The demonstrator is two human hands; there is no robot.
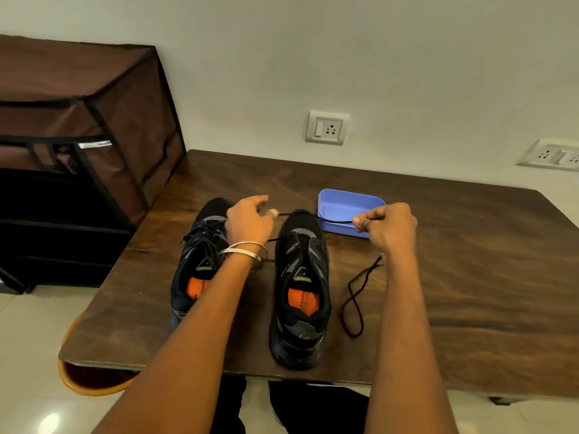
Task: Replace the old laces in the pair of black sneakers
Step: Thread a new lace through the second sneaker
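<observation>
On a dark wooden table (438, 277), a black lace (333, 221) is held taut over the toe of the right-hand of two black sneakers.

Beside the table, at the left, a brown fabric shoe rack (78, 145) is seen against the wall, where two switch sockets (326, 128) are mounted. The left sneaker (195, 261), laced, and the right sneaker (302, 286), its eyelets mostly bare, are set side by side with toes pointing away; orange insoles are visible in both. A lilac plastic tray (347, 203) is placed just beyond the right sneaker's toe. One end of the lace is pinched by the left hand (249, 222), a bangle (242, 250) being worn on that wrist; the other part is gripped by the curled fingers of the right hand (388, 228). The lace's slack is left looped on the table below the right wrist, just beside the right sneaker.
</observation>
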